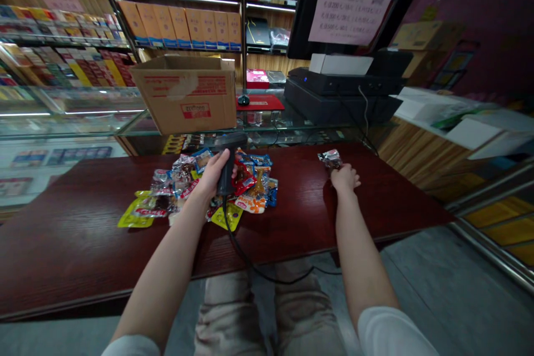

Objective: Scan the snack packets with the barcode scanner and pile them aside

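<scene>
On the dark red table (pixel 83 222), worked with both hands. Held the scanner (pixel 228 164) in the left hand (pixel 212 173), with the fingers wrapped fully round the grip and closed tight on it, and the head raised above the pile of snack packets (pixel 250 189). Trailed the black cable (pixel 242 250) from the grip down over the near table edge. Reached with the right hand (pixel 344 178) to a single packet (pixel 331 159), which lay well apart from the pile, to the right. Rested the fingertips at the near edge of that packet, fingers bunched and narrow, hardly spread. Could not tell whether pinched or merely touched, the fingertips being hidden behind the knuckles.

Judged best for this step:
- turning the printed code of the single packet towards the scanner head;
- smoothing the wrapper flat, since creases and glare would probably spoil a reading;
- aiming at one packet only, clear of the pile, to avoid a stray reading;
- leaving the cable slack and off the packets.

Noted behind the table a cardboard box (pixel 187 94) on a glass counter (pixel 292 122), and a black till (pixel 342 89) to its right.
</scene>
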A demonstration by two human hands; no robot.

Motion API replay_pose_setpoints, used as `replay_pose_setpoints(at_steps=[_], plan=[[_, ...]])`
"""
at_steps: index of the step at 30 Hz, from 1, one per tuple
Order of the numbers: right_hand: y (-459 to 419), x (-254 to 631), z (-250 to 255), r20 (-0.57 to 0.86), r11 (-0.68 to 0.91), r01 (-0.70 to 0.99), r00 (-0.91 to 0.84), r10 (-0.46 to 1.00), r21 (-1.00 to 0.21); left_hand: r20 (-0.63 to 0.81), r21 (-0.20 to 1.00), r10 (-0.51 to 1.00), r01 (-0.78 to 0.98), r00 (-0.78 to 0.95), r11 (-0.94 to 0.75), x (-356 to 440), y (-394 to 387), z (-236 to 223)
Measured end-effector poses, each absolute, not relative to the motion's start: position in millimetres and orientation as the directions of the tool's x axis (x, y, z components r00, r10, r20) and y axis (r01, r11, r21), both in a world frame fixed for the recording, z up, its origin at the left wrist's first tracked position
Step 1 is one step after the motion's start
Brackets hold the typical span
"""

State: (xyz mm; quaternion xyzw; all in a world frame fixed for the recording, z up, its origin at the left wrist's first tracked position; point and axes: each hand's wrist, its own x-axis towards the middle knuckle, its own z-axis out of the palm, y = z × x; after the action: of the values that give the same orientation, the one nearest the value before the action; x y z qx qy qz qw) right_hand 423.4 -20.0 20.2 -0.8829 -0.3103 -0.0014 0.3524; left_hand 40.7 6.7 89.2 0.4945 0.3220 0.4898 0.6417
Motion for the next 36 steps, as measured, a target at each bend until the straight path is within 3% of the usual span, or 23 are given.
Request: replay_pose_setpoints(at_steps=[2, 5, 8, 11, 15, 29, 33, 36], plan=[[-18.3, 411.6, 22.1, 0.336, -0.481, 0.629, 0.756, 0.561, -0.611, 0.07, 0.956, 0.953, -0.291, 0.294, 0.02, 40.1, 7.7, 88.2], [-11.7, 377.3, 28.0, 0.442, -0.161, 0.733, 0.553, 0.707, -0.66, 0.07, 0.96, 0.953, -0.28, 0.294, 0.016, 38.8, 9.8, 86.7], [-4.6, 328.9, 31.8, 0.282, 0.123, 0.54, 0.222, 0.933, -0.833, 0.085, 0.957, 0.951, -0.289, 0.298, 0.005, 38.1, 11.8, 85.0], [-1.0, 287.6, 32.2, 0.017, 0.029, 0.344, -0.036, 0.999, -0.939, 0.089, 0.954, 0.95, -0.298, 0.299, 0.004, 38.1, 13.0, 83.4], [-0.5, 270.2, 34.3, -0.114, -0.089, 0.219, -0.103, 0.988, -0.972, 0.076, 0.95, 0.945, -0.311, 0.317, 0.028, 37.4, 14.9, 81.1], [-12.1, 303.8, 33.3, -0.219, -0.229, -0.201, -0.07, 0.973, -0.952, 0.089, 0.964, 0.935, -0.267, 0.343, 0.006, 38.5, 17.5, 74.1], [-7.8, 292.0, 34.8, -0.224, -0.237, -0.16, -0.095, 0.97, -0.958, 0.093, 0.953, 0.926, -0.302, 0.366, 0.024, 36.7, 15.9, 78.0], [-5.5, 294.7, 43.5, -0.135, -0.139, -0.043, -0.075, 0.988, -0.989, 0.1, 0.941, 0.928, -0.337, 0.359, 0.029, 36.2, 14.1, 81.0]])
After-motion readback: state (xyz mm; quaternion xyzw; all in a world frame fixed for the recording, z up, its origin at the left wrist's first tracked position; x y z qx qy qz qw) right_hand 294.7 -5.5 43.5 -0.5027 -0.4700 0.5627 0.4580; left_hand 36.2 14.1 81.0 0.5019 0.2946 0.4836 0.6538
